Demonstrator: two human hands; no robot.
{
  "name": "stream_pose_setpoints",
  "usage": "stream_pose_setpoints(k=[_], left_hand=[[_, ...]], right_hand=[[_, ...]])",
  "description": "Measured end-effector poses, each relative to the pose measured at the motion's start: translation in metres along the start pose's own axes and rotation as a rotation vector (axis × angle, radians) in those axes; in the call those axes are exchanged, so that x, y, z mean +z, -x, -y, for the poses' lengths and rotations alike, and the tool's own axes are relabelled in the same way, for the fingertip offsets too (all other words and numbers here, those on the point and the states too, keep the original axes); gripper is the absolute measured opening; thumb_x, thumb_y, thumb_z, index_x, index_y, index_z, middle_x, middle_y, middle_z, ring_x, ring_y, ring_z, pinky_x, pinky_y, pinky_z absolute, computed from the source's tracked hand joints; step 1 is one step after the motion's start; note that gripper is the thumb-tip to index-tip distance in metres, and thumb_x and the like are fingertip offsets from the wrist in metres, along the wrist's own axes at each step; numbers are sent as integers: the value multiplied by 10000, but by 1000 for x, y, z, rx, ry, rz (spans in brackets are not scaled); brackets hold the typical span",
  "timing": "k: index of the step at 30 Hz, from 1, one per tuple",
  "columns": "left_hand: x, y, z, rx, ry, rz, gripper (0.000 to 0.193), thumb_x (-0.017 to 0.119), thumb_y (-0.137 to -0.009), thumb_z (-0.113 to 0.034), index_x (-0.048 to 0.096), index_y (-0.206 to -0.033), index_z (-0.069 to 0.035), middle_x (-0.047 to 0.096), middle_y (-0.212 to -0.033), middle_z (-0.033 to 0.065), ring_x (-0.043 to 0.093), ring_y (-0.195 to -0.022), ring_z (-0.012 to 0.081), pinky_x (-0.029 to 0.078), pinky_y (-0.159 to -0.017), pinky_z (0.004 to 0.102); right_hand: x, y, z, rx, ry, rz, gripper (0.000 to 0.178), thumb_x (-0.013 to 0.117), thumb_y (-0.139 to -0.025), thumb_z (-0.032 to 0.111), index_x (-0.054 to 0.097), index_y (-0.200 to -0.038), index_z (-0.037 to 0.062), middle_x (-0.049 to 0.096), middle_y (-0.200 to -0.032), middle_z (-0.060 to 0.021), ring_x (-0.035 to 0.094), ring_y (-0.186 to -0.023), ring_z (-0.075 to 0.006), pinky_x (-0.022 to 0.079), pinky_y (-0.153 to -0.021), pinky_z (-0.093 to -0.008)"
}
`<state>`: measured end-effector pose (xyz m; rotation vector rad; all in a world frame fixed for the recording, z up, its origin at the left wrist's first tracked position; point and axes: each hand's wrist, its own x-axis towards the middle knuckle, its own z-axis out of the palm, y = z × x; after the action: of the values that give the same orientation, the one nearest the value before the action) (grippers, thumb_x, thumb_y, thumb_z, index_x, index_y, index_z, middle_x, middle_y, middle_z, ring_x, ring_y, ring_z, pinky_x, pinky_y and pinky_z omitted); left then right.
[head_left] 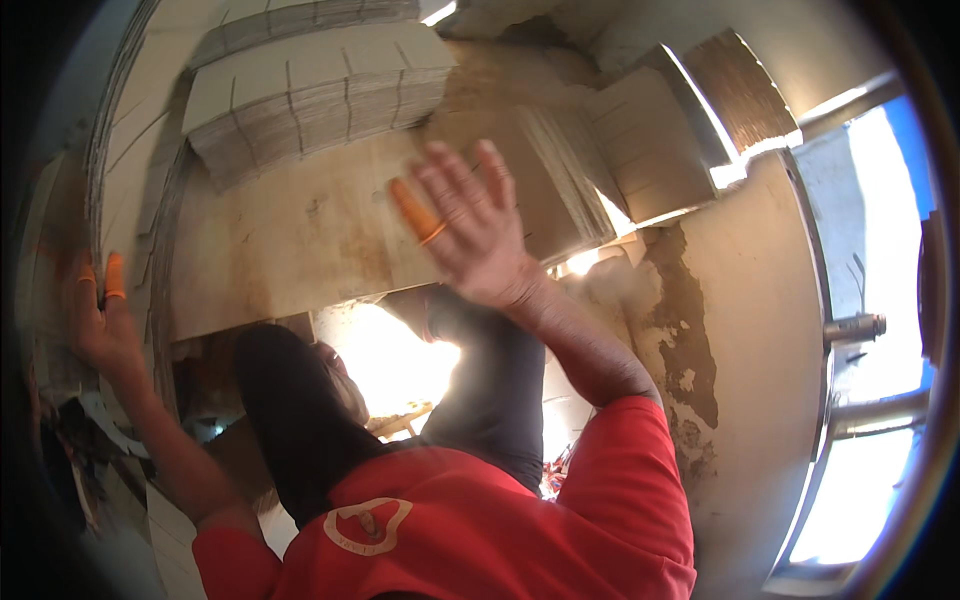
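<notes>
My red shirt [470,505] had 1 printed emblem [367,527], lettering too small to read. Orange finger covers [415,212]: 2 on L hand [108,335], 1 on R hand [470,225]. L fingers were at card sheets' [128,150] near edge, far L; can't tell if gripped. R was spread wide above tabletop [300,235], card stack [310,95] fwd-L of it.

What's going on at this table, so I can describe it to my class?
Someone in a red fabric shirt is at a brown, flat wooden tabletop. Their left hand is at the edge of some pale, flat cardboard-like sheets; whether it grips one is unclear. Their right hand is open and empty, appearing above the tabletop. Both hands wear orange finger covers. A thick, pale stack of slotted sheets sits toward the far side.
</notes>
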<state>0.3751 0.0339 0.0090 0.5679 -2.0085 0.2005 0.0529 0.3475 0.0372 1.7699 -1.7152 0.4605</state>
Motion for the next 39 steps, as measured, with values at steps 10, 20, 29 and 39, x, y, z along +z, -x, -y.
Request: stream_pose_setpoints(k=[10, 20, 29, 39], left_hand=[[88, 79, 97, -432, -635, 627, 306, 597, -876, -81, 581, -1173, -10, 609, -1058, 185, 587, -1000, 326, 512, -809, 420], [74, 65, 42, -428, -554, 884, 375, 629, -884, -182, 572, -1201, 11, 628, -1117, 157, 589, -1016, 306, 518, -837, 421], [73, 94, 15, -139, -336, 613, 323, 603, -884, -118, 596, -1192, -22, 609, -1198, 152, 579, -1071, 317, 500, -883, 418], [66, 76, -67, -135, -168, 765, 302, 591, -879, -100, 607, -1162, 5, 614, -1176, 164, 588, -1029, 329, 478, -913, 398]], right_hand=[[-89, 176, -220, 1089, 782, -461, 841, 795, -687, 456, 463, -1330, 26, 524, -1298, -223, 509, -1177, -385, 434, -975, -405], [-151, 165, -262, 1328, 508, 118, 652, 709, -723, 550, 641, -1091, 16, 663, -995, -202, 624, -948, -360, 461, -837, -434], [-142, 100, -175, 768, 259, -418, 240, 608, -883, 195, 680, -1027, 18, 708, -820, -99, 632, -600, -115, 494, -484, -258], [8, 155, -83, 878, 224, -167, 174, 634, -885, 129, 584, -1031, 48, 638, -840, -204, 625, -746, -386, 487, -598, -447]])
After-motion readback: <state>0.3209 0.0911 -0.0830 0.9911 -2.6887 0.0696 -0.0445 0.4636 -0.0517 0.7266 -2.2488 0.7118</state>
